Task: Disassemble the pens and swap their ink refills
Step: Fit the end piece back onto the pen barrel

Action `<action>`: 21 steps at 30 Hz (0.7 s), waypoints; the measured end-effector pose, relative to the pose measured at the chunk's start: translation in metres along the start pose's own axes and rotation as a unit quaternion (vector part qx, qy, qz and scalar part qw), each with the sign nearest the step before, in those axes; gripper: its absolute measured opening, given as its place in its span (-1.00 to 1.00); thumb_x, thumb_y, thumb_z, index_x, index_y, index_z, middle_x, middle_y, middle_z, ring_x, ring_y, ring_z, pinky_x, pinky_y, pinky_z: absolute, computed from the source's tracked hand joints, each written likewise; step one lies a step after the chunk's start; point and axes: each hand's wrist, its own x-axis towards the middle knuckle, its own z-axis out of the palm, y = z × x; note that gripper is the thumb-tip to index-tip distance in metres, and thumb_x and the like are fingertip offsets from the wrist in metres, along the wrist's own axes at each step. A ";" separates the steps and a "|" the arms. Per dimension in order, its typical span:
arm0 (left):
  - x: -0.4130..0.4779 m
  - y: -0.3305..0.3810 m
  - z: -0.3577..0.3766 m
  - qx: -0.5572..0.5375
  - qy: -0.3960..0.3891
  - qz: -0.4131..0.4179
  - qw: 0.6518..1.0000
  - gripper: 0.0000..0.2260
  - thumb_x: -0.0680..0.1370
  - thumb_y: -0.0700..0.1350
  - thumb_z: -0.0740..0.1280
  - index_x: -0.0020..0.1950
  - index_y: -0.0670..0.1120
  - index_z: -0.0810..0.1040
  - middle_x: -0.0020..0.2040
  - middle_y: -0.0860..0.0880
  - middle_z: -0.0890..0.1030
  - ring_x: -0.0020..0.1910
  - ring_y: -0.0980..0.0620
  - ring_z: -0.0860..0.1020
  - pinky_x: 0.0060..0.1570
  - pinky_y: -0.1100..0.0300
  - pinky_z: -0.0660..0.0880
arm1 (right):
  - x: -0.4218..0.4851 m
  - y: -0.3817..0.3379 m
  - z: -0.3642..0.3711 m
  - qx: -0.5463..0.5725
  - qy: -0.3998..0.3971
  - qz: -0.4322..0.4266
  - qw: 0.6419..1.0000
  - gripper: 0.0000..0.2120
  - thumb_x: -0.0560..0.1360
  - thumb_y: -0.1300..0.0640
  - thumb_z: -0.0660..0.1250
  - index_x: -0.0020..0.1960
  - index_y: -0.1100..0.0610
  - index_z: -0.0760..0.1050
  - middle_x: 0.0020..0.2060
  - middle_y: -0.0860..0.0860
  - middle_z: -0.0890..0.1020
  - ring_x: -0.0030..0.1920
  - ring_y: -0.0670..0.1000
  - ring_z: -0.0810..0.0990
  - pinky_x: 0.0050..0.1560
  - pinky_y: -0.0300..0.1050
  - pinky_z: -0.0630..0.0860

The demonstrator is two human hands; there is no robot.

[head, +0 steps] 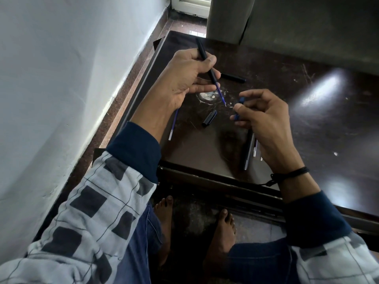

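Our left hand [184,76] holds the black barrel [206,60] above the bench [307,124]; its long axis slants from far-left to near-right, the blue refill [221,95] (tip first) pointing at our right hand [264,119], which pinches the blue tip piece [240,107] just beside it.

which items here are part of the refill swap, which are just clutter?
In the job:
- left hand gripping black pen barrel, blue refill sticking out
- right hand pinching blue tip piece
- loose refill
- black cap
- black pen part
- pen parts by right hand

Not in the job:
- wristband
- curtain
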 end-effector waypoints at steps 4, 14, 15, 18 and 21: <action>0.000 -0.001 0.000 0.001 0.003 0.003 1.000 -0.94 0.67 -0.17 0.34 0.09 -0.14 0.57 -0.15 -0.11 0.73 -0.13 -0.14 0.75 -0.13 0.10 0.68 | -0.001 0.003 0.003 -0.085 -0.016 -0.015 0.996 -0.85 0.53 0.21 0.50 0.06 0.02 0.69 -0.14 0.01 0.71 -0.18 0.04 0.74 -0.09 -0.08 0.64; 0.001 -0.002 0.000 -0.004 -0.001 0.004 1.000 -0.93 0.66 -0.17 0.35 0.10 -0.16 0.57 -0.14 -0.13 0.73 -0.16 -0.13 0.75 -0.14 0.09 0.68 | -0.003 0.002 0.006 -0.143 -0.045 -0.042 0.988 -0.78 0.49 0.15 0.56 0.05 -0.11 0.69 -0.13 -0.07 0.72 -0.14 -0.03 0.69 -0.07 -0.14 0.65; 0.001 -0.002 0.000 -0.004 -0.002 0.004 1.000 -0.93 0.66 -0.17 0.35 0.10 -0.16 0.57 -0.13 -0.14 0.73 -0.16 -0.12 0.75 -0.15 0.10 0.68 | -0.003 0.001 0.006 -0.140 -0.046 -0.045 0.988 -0.78 0.48 0.15 0.57 0.04 -0.11 0.68 -0.14 -0.07 0.72 -0.16 -0.05 0.67 -0.08 -0.16 0.64; 0.000 -0.001 0.000 -0.003 -0.005 0.005 1.000 -0.92 0.67 -0.17 0.35 0.10 -0.16 0.57 -0.14 -0.14 0.73 -0.18 -0.11 0.75 -0.16 0.11 0.67 | -0.003 0.001 0.006 -0.135 -0.046 -0.048 0.989 -0.79 0.48 0.15 0.57 0.04 -0.10 0.68 -0.13 -0.07 0.72 -0.17 -0.07 0.66 -0.08 -0.17 0.63; 0.000 -0.001 0.000 -0.007 0.000 0.006 1.000 -0.94 0.67 -0.17 0.35 0.07 -0.15 0.57 -0.15 -0.13 0.73 -0.17 -0.14 0.75 -0.17 0.12 0.67 | -0.003 0.002 0.006 -0.135 -0.043 -0.045 0.989 -0.81 0.47 0.16 0.57 0.03 -0.06 0.70 -0.14 -0.08 0.71 -0.19 -0.12 0.63 -0.09 -0.20 0.62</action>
